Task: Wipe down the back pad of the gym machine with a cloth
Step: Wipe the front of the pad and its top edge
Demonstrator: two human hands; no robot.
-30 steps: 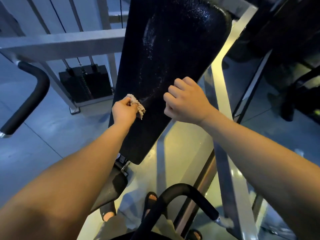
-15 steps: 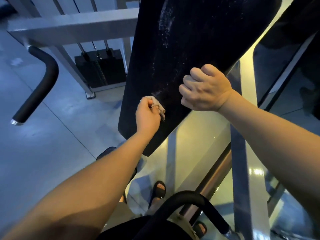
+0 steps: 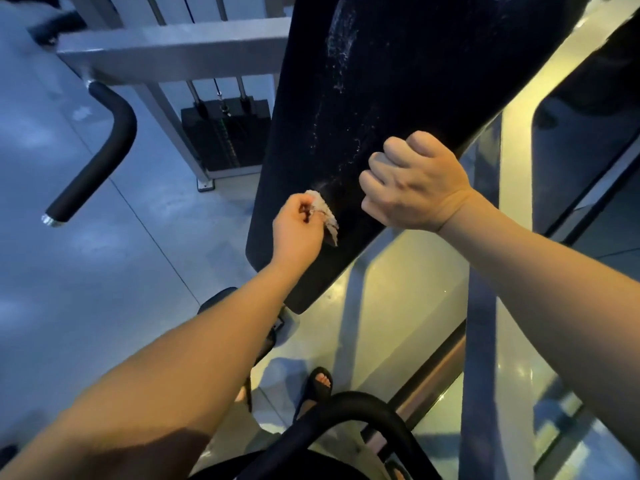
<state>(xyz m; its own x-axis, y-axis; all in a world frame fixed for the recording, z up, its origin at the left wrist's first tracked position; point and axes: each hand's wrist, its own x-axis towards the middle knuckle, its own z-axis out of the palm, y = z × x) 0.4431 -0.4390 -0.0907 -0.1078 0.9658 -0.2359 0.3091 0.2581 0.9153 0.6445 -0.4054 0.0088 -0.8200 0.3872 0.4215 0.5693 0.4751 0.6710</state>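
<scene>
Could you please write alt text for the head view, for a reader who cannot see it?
The left hand holds a crumpled cloth against the lower part of a black back pad streaked with white marks. The right hand, fingers curled, sits at the pad's right edge.

Both arms extended; left grip (image 3: 298, 233) pinching, right grip (image 3: 415, 188) curled into a fist.

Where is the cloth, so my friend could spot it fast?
Find the black back pad slanting down the middle. Near its lower end, the left hand pinches a small crumpled cloth against it. It is the only pale, wrinkly thing there; the right hand alongside is a bare fist.
</scene>
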